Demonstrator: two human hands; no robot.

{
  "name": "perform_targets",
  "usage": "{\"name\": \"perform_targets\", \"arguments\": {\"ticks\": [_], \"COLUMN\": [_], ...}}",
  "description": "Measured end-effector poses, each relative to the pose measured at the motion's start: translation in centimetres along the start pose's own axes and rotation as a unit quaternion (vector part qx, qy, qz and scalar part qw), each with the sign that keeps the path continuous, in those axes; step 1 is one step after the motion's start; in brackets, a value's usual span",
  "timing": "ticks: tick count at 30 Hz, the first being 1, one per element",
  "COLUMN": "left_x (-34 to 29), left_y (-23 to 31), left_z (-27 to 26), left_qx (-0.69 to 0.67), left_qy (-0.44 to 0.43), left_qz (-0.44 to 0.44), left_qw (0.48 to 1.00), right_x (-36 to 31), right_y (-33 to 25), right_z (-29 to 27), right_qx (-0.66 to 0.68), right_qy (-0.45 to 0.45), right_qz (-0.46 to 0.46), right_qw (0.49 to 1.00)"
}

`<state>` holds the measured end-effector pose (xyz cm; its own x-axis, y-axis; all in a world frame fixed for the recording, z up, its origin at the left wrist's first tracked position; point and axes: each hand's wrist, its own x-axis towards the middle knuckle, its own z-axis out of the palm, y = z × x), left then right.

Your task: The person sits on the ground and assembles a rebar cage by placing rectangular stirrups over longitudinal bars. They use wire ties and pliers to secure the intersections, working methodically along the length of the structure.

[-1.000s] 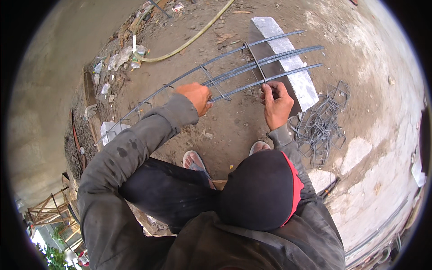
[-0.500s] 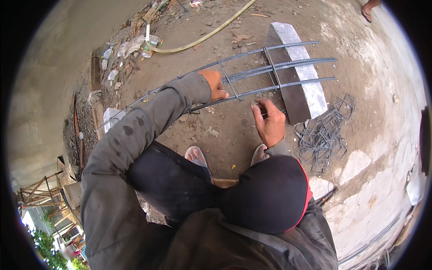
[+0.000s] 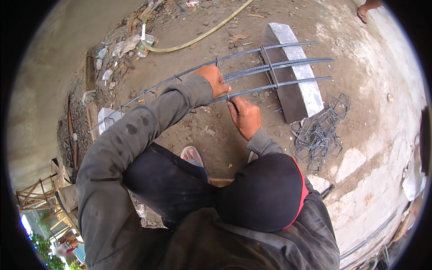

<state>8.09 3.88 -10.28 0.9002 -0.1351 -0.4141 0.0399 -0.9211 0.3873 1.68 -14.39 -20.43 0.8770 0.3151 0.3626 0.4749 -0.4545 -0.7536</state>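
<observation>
A long cage of ribbed steel bars point(image 3: 288, 65) runs across in front of me, with thin square stirrups around it. My left hand point(image 3: 212, 80) is closed on one stirrup point(image 3: 219, 66), over the bars. Just below, my right hand point(image 3: 246, 117) pinches at the lower corner of that same stirrup, by the near bar. Whatever sits between its fingertips is too small to make out. Another stirrup point(image 3: 270, 67) stands farther right on the cage. Under the cage's right end lies a grey block point(image 3: 310, 87) that props the bars up.
Loose stirrups point(image 3: 318, 135) lie heaped right of the block. A pale block point(image 3: 108, 118) sits under the cage's left end. Beyond the cage, a yellowish hose point(image 3: 198, 41) curves over the dirt near plastic litter point(image 3: 128, 45). Another person's sandalled foot point(image 3: 362, 15) shows at the far right.
My right hand has moved left and up to the stirrup beside my left hand. The left hand stays at the same stirrup. The whole view has shifted slightly.
</observation>
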Motion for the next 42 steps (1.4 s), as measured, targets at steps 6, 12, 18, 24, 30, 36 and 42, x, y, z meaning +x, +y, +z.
{"name": "perform_targets", "arguments": {"ticks": [6,12,18,24,30,36,42], "left_x": [0.1,-0.2,-3.7,-10.3,-9.4,-9.5,-9.2], "left_y": [0.0,-0.2,-8.0,-12.9,-11.2,-11.9,-12.5], "left_z": [-0.5,-3.2,-8.6,-3.2,3.3,4.3,4.0], "left_qx": [-0.090,-0.070,-0.195,-0.286,-0.186,-0.184,-0.228], "left_qy": [-0.052,-0.086,0.037,0.138,0.164,0.211,0.169], "left_qz": [-0.015,-0.047,-0.114,-0.153,-0.154,-0.141,-0.136], "left_qw": [0.994,0.993,0.973,0.936,0.957,0.950,0.949], "right_x": [0.0,-0.3,-0.9,3.6,9.5,10.1,9.7], "right_y": [0.3,0.8,0.1,-2.4,-5.1,-5.2,-4.4], "right_z": [-0.1,-0.1,-2.3,-5.4,-3.5,-2.1,-1.6], "right_qx": [0.003,-0.008,0.017,-0.047,-0.178,-0.148,-0.134], "right_qy": [0.008,0.008,0.044,-0.008,-0.164,-0.176,-0.172], "right_qz": [0.000,0.003,-0.019,-0.045,0.003,0.039,0.043], "right_qw": [1.000,1.000,0.999,0.998,0.970,0.972,0.975]}}
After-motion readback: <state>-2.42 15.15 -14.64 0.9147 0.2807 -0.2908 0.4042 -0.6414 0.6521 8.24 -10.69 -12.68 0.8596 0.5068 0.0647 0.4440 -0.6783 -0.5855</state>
